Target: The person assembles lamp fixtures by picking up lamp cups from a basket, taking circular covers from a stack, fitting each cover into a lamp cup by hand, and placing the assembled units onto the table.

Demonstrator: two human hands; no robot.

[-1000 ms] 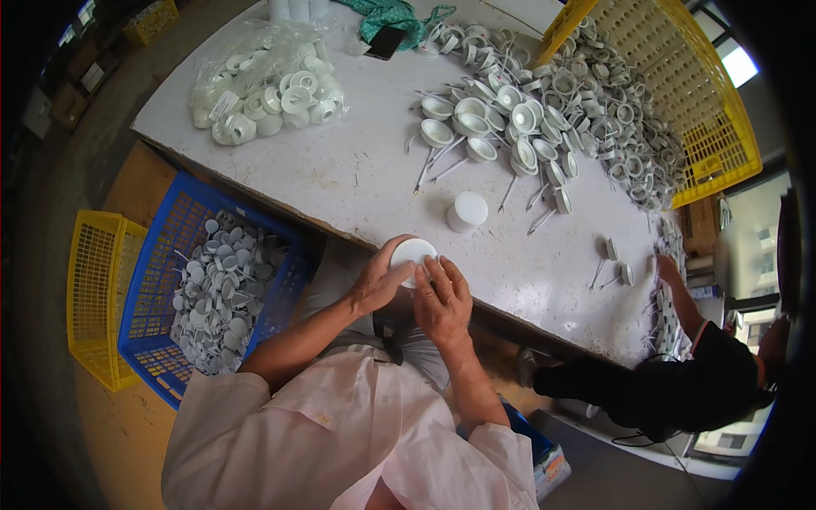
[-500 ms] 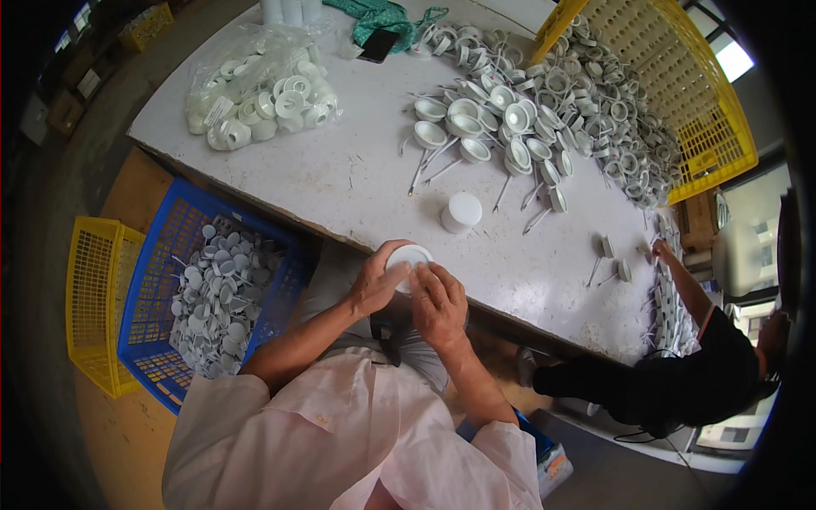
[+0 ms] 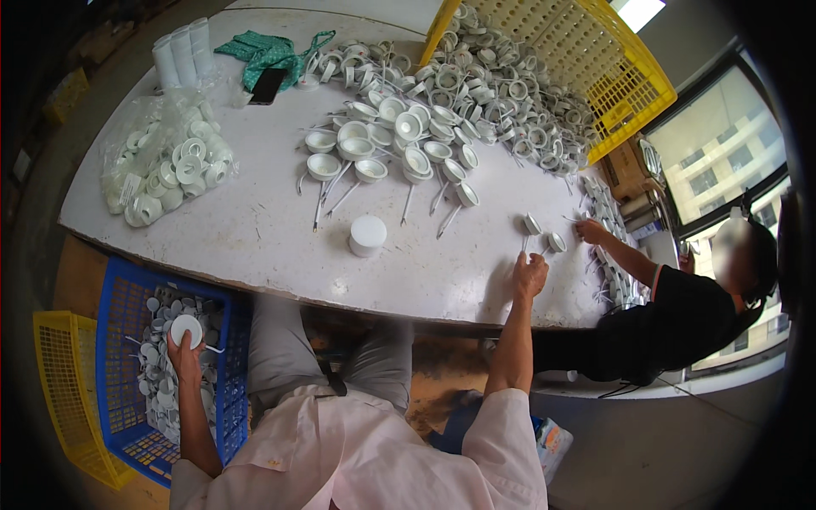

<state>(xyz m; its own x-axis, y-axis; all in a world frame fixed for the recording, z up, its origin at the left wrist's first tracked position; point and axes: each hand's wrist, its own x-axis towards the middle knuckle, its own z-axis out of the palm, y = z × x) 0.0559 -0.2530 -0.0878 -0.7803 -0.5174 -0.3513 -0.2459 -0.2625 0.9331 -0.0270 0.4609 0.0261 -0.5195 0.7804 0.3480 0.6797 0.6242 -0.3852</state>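
Over the blue basket (image 3: pixel 109 314) at the left, my left hand (image 3: pixel 184 355) is closed on a round white light fitting (image 3: pixel 186 330). A white cable end sticks out to its right. Many similar white fittings (image 3: pixel 161 387) lie in that basket. My right hand (image 3: pixel 530 274) reaches across the table's right part, its fingers pinched at the cable of a cup-shaped white light housing (image 3: pixel 532 223). Another such housing (image 3: pixel 556 242) lies just right of it. A white round cap or block (image 3: pixel 368 235) stands near the table's front edge.
Several cup-shaped housings with cables (image 3: pixel 370 170) spread before a heap of white rings (image 3: pixel 510 93) spilling from a tipped yellow crate (image 3: pixel 633 76). A bag of white rings (image 3: pixel 170 161), a phone (image 3: pixel 267 87) and a green cloth (image 3: pixel 259 53) lie left. A co-worker (image 3: pixel 680 319) reaches in from the right.
My hands were together holding the round white fitting; now they are apart. The left has carried it over the blue basket, the right has gone to the housings on the right. The view has shifted right.
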